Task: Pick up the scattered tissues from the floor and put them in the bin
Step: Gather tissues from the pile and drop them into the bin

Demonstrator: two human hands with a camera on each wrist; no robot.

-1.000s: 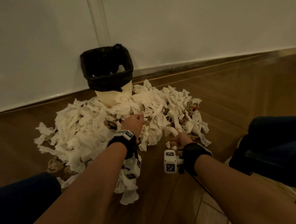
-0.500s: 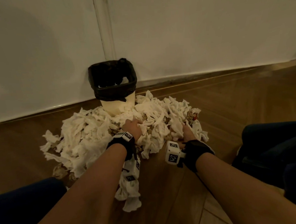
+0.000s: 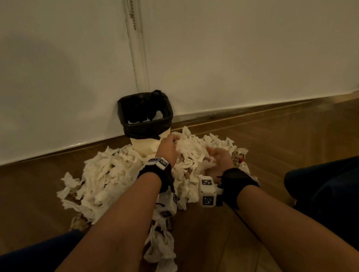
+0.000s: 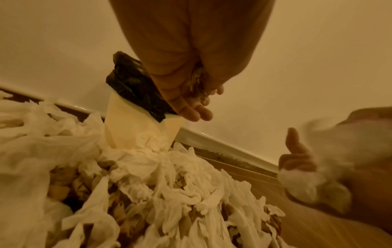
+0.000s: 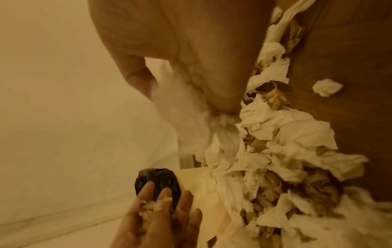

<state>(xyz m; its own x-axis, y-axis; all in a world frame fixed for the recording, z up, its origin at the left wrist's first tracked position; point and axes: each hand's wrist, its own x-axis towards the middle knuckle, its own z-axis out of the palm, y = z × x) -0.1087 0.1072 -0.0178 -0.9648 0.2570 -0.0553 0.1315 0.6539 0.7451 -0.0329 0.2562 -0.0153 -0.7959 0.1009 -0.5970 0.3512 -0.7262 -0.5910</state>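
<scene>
**A:** Head view first: where are the tissues (image 3: pixel 113 178)?

**B:** Heaped on the wood floor (image 3: pixel 302 140), right against the foot of the bin (image 3: pixel 145 117). A thin trail runs from the heap back between the 2 forearms. Brown crumpled scraps are mixed in with the white ones.

**A:** And the bin?

**B:** It stands against the white wall (image 3: pixel 253 45), pale body, black bag (image 3: pixel 150 128) folded over its rim. A bit of white shows inside it.

**A:** What is the left hand (image 3: pixel 168 150) doing?

**B:** It is raised near the front of the bin, just below the rim. The left wrist view shows the fingers (image 4: pixel 191 109) curled round a small brownish scrap (image 4: pixel 198 83) held in the palm.

**A:** The right hand (image 3: pixel 219 160)?

**B:** It sits on the right part of the heap, fingers bent. The right wrist view shows it (image 5: pixel 191 67) gripping a white wad (image 5: pixel 186 107), though the wad is blurred. In the left wrist view the same hand (image 4: pixel 301 156) has its thumb sticking up beside the wad.

**A:** Anything else on the floor?

**B:** 1 small white ball (image 5: pixel 326 89) lies apart from the heap, on bare wood. Dark trouser legs (image 3: pixel 337 184) show at both sides of the head view, and each wrist wears a black strap (image 3: pixel 158 175) with a white tagged block.
</scene>
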